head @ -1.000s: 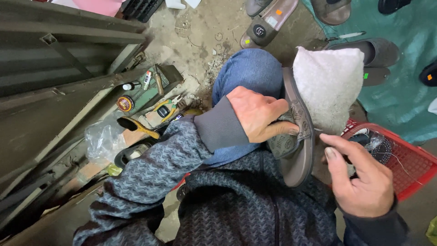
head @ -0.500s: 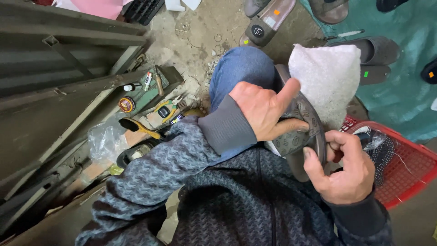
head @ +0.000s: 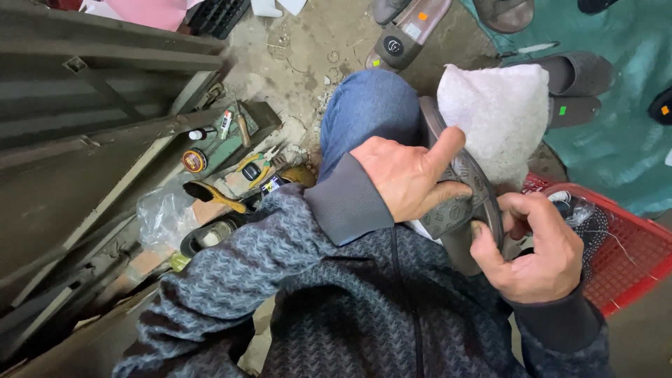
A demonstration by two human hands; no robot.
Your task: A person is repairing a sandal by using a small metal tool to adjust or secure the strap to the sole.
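Note:
A grey-brown slide sandal (head: 458,203) rests on edge over my lap, its patterned strap facing me. My left hand (head: 406,175) grips the strap from the left, index finger raised along the sole's edge. My right hand (head: 535,252) holds the sandal's near end from the right, thumb pressed against the rim. A white lumpy bag (head: 500,115) sits on my knee just behind the sandal. My jeans knee (head: 367,112) shows beyond the hands.
A red plastic basket (head: 630,259) stands at the right. Several other sandals (head: 409,31) lie on the dirt floor and a teal mat (head: 616,133) ahead. At the left, pliers (head: 259,164), a brush (head: 213,196), a round tin and small bottles lie by metal beams.
My right hand has come in from open and apart to closed on the sandal's near end. The left hand has shifted its grip on the strap and raised its index finger.

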